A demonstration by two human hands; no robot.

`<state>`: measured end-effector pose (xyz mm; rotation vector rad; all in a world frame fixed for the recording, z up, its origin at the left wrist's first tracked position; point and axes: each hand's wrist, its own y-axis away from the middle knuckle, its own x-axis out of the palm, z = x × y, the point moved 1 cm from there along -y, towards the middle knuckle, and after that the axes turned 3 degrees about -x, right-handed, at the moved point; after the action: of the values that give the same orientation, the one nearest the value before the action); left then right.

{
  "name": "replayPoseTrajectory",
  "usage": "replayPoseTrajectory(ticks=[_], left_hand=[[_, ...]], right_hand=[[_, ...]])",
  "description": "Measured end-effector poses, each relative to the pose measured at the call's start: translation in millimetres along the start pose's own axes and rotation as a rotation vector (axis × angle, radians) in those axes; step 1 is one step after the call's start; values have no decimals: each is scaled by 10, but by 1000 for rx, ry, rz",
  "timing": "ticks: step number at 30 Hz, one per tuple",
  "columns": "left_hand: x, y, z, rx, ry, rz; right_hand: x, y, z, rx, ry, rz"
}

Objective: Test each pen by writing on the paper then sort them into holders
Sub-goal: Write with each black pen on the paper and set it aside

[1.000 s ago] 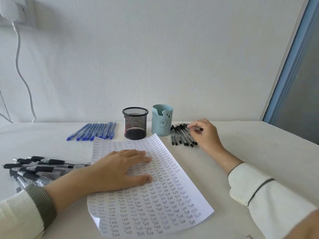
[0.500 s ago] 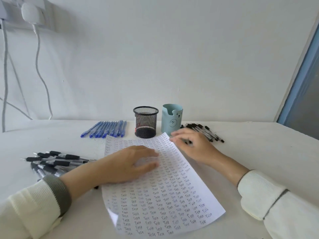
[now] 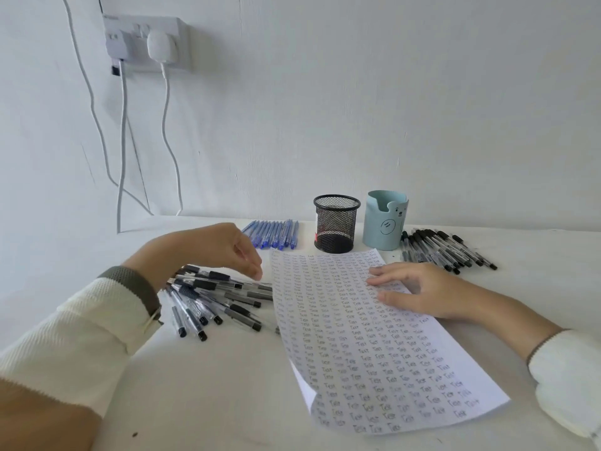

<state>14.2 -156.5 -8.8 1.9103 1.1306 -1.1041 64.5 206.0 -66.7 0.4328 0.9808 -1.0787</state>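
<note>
Head view. Paper (image 3: 374,336) lies on white table (image 3: 211,402), near centre, angled, covered in rows of handwritten "Test". Its near-left corner curls up off the surface.

Right hand (image 3: 419,291) rests flat on the far-right part of the sheet, fingers straight and spread, pressing down; holds nothing.

Left hand (image 3: 227,249) hangs over loose pile of black pens (image 3: 211,297), which lies left of the paper, some of them touching its left edge. Fingers loosely curled, pointing down, tips just above the pile beside the paper's edge. No pen seen gripped.

Far side of table, left to right: row of blue pens (image 3: 276,234) lying side by side; black mesh holder (image 3: 336,222), upright; light blue bear holder (image 3: 385,219), upright, just beside the mesh one. No pens show above either rim. Second group of black pens (image 3: 445,250) lies right of the bear holder, fanned out, close to the paper's far-right corner.

Wall socket (image 3: 146,43) at upper left, plugs in, white cables (image 3: 169,125) running down to the table.
</note>
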Motion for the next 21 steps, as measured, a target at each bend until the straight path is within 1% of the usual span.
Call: replayPoseTrajectory(ticks=[2,8,15,17,21], left_hand=[[27,-8,3,-17,18,17],[97,-17,-82,57,28,56],[86,29,-128,92,-1,115],[83,27,-135,107,-19,105],[61,17,-130,111,-22,28]], right_hand=[[-27,13,-9,27,-35,-4],[-69,28,4,52,-74,8],[-130,39,-33,71,-118,-6],[-133,40,-42,67,-125,-7],[-127,38,-61,63,-126,-3]])
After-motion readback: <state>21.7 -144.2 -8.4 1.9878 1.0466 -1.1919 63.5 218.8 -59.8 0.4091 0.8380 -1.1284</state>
